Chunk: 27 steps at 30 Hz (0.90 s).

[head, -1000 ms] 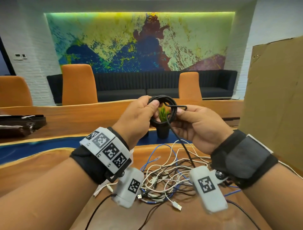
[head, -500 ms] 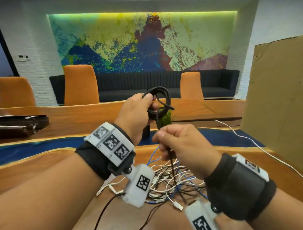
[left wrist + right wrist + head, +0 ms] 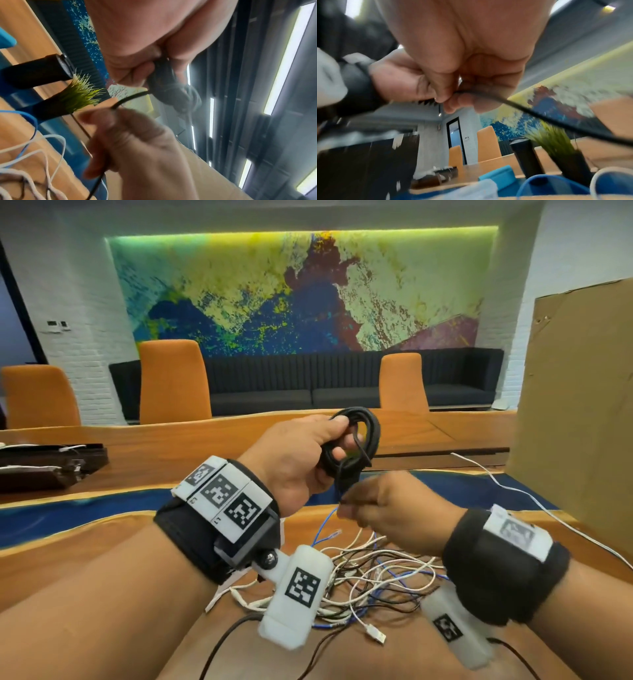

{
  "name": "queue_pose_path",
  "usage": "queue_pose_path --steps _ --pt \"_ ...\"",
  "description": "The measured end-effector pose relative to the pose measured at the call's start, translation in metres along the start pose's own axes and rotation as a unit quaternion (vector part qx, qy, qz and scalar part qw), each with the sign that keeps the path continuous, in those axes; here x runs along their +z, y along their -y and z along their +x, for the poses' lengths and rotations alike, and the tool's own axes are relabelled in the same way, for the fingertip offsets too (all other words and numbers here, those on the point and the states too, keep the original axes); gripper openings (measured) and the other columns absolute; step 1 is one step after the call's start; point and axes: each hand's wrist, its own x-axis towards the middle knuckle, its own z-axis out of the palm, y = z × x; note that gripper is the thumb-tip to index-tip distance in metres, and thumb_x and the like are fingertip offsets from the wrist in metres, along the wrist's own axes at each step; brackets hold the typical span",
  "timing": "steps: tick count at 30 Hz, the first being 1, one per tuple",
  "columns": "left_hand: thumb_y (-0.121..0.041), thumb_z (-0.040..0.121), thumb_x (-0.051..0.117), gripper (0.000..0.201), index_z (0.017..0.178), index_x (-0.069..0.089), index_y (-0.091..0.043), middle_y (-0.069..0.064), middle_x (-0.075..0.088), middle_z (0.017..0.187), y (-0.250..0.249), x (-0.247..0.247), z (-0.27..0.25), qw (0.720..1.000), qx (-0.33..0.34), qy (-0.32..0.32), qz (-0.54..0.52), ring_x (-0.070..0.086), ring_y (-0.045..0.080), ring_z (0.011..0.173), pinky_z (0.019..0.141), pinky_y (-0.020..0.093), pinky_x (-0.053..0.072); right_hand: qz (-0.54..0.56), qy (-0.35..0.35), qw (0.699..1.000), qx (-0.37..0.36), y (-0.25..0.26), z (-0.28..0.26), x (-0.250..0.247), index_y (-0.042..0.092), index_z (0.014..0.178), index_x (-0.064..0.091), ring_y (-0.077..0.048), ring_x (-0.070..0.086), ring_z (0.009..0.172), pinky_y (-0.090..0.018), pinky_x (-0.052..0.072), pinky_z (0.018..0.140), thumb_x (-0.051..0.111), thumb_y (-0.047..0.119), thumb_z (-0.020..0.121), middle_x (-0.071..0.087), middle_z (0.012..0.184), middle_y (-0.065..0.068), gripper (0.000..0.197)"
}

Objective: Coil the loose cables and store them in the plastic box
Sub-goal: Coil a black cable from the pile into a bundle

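A black cable wound into a coil (image 3: 356, 440) is up in the air over the table, and my left hand (image 3: 335, 436) grips it by its left side. The coil (image 3: 168, 86) shows in the left wrist view under my curled fingers. Just below it my right hand (image 3: 349, 505) pinches the coil's loose black tail (image 3: 522, 106) between thumb and fingers. A tangled pile of white, blue and black loose cables (image 3: 370, 577) lies on the wooden table (image 3: 394, 655) under both wrists. No plastic box is in sight.
A tall cardboard sheet (image 3: 575, 405) stands at the right, with a white cable (image 3: 513, 491) trailing from it. A dark tray (image 3: 51, 463) sits far left. A small potted plant (image 3: 80, 93) and a black cylinder (image 3: 37, 71) stand behind the hands. Orange chairs (image 3: 174, 381) line the far side.
My right hand has left the coil and dropped below it, drawing the black tail down. My left hand has kept hold of the coil and turned it slightly.
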Motion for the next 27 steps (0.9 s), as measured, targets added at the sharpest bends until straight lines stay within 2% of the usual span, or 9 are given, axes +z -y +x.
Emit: queue_pose_path --steps 2,4,7,11,15,18,22,25,27 --pt "-0.022 0.104 0.044 0.024 0.092 0.063 -0.016 -0.003 0.06 0.073 -0.001 0.004 -0.002 0.996 0.029 0.032 0.075 0.046 0.001 0.049 0.052 0.017 0.03 0.167 -0.074 0.982 0.045 0.004 0.007 -0.008 0.011 0.076 0.072 -0.011 0.044 0.051 -0.027 0.038 0.05 0.067 0.01 0.09 0.054 0.057 0.002 0.015" --pt "-0.017 0.106 0.041 0.023 0.101 0.062 -0.01 -0.003 0.063 0.075 0.0 0.01 -0.006 0.985 0.08 0.038 0.145 0.053 0.0 0.052 0.05 0.014 0.04 0.246 -0.127 0.96 0.049 0.009 0.009 -0.018 -0.005 0.082 0.069 -0.012 0.04 0.049 -0.027 0.035 0.048 0.066 0.009 0.091 0.051 0.06 -0.009 0.017" --pt "-0.019 0.107 0.039 0.025 0.098 0.062 -0.017 -0.013 0.065 0.067 0.001 0.012 -0.008 0.969 0.118 0.018 0.214 0.057 -0.003 0.058 0.053 0.01 0.044 0.308 -0.158 0.937 0.053 0.014 0.007 -0.017 -0.005 0.092 0.069 -0.007 0.043 0.048 -0.026 0.038 0.049 0.064 0.016 0.092 0.054 0.066 -0.011 0.022" --pt "-0.029 0.106 0.041 0.024 0.111 0.061 -0.017 0.005 0.067 0.089 0.004 0.009 -0.003 0.958 0.096 0.017 0.269 0.06 0.014 0.077 0.071 0.031 0.053 0.356 -0.185 0.914 0.063 0.01 0.003 -0.007 -0.006 0.092 0.066 -0.011 0.043 0.051 -0.027 0.039 0.049 0.062 0.013 0.093 0.05 0.066 -0.012 0.019" --pt "-0.028 0.105 0.042 0.025 0.11 0.06 -0.012 0.002 0.062 0.081 0.01 0.008 -0.001 0.95 0.09 0.008 0.297 0.054 0.01 0.066 0.056 0.02 0.045 0.375 -0.189 0.906 0.051 0.01 0.0 -0.01 -0.006 0.088 0.066 -0.016 0.038 0.052 -0.027 0.032 0.046 0.065 0.009 0.088 0.049 0.068 -0.018 0.015" --pt "-0.023 0.103 0.047 0.02 0.103 0.063 -0.011 0.006 0.064 0.083 0.014 0.005 0.004 0.947 0.123 -0.023 0.296 0.057 0.016 0.073 0.066 0.032 0.052 0.355 -0.186 0.914 0.058 0.004 -0.002 -0.022 0.0 0.093 0.069 -0.016 0.054 0.061 -0.028 0.046 0.054 0.065 0.01 0.089 0.062 0.077 -0.016 0.011" --pt "-0.018 0.101 0.053 0.014 0.097 0.065 -0.011 0.0 0.06 0.076 0.018 0.0 0.009 0.934 0.164 -0.08 0.306 0.054 0.013 0.07 0.062 0.023 0.047 0.237 -0.311 0.919 -0.049 0.007 -0.006 -0.038 0.016 0.09 0.072 -0.007 0.061 0.088 -0.026 0.052 0.076 0.069 0.022 0.085 0.068 0.093 0.002 0.009" --pt "-0.016 0.099 0.056 0.015 0.099 0.068 -0.006 0.007 0.064 0.079 0.021 0.003 0.013 0.956 0.157 -0.071 0.237 0.058 0.013 0.068 0.053 0.019 0.047 0.027 -0.275 0.955 -0.113 0.015 -0.001 -0.03 0.023 0.092 0.074 -0.009 0.059 0.098 -0.033 0.054 0.082 0.073 0.039 0.077 0.062 0.098 0.008 0.022" --pt "-0.016 0.101 0.053 0.018 0.104 0.068 -0.007 0.006 0.066 0.08 0.022 0.006 0.013 0.974 0.136 -0.075 0.168 0.06 0.008 0.062 0.048 0.015 0.045 -0.048 -0.295 0.948 -0.114 0.013 0.004 -0.025 0.022 0.095 0.075 -0.014 0.059 0.096 -0.041 0.055 0.081 0.076 0.034 0.078 0.062 0.101 0.004 0.021"
